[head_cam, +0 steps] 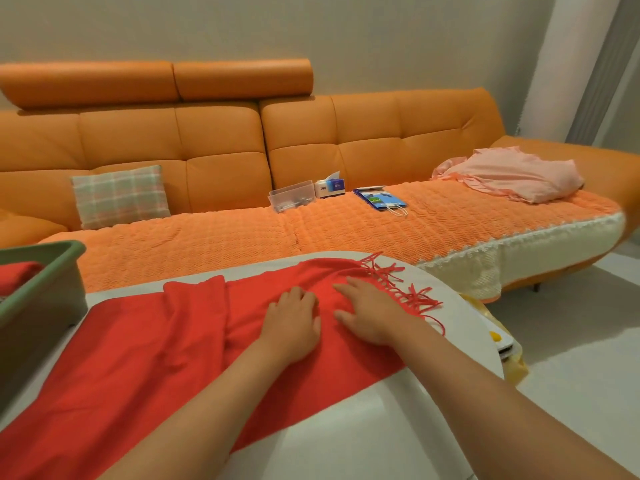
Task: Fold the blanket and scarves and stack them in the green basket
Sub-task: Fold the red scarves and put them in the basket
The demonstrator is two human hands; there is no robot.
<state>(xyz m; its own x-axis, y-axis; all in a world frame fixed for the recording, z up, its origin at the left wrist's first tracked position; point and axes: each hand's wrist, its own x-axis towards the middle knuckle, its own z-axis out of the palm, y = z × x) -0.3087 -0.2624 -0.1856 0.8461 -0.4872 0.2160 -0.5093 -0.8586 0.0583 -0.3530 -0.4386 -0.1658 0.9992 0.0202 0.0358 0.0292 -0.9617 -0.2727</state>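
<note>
Red scarf (156, 358): one, unfolded, laid lengthwise across the white tabletop (346, 438) from the near left corner to the far right edge; a raised crease runs across it left of centre. Fringe (408, 292): on the scarf's far right end, strands splayed over the bare tabletop by the rounded right edge. Left hand (292, 323): palm down on the scarf short of the fringed end, fingers fairly straight, grip slack, nothing pinched. Right hand (370, 313): just beside the left, palm down on the scarf next to the fringe, fingers spread and flat, grip likewise slack. Green basket (41, 292): at the tabletop's far left edge, partly cut off by the frame, holding a folded red cloth (17, 275). Orange sofa (221, 140): behind the tabletop, seat under a quilted orange cover; on it, left to right, a plaid pillow (119, 197), a clear box (292, 197), a tissue box (330, 187), a blue bag (379, 199) and a pink cloth (512, 174) in a heap.
</note>
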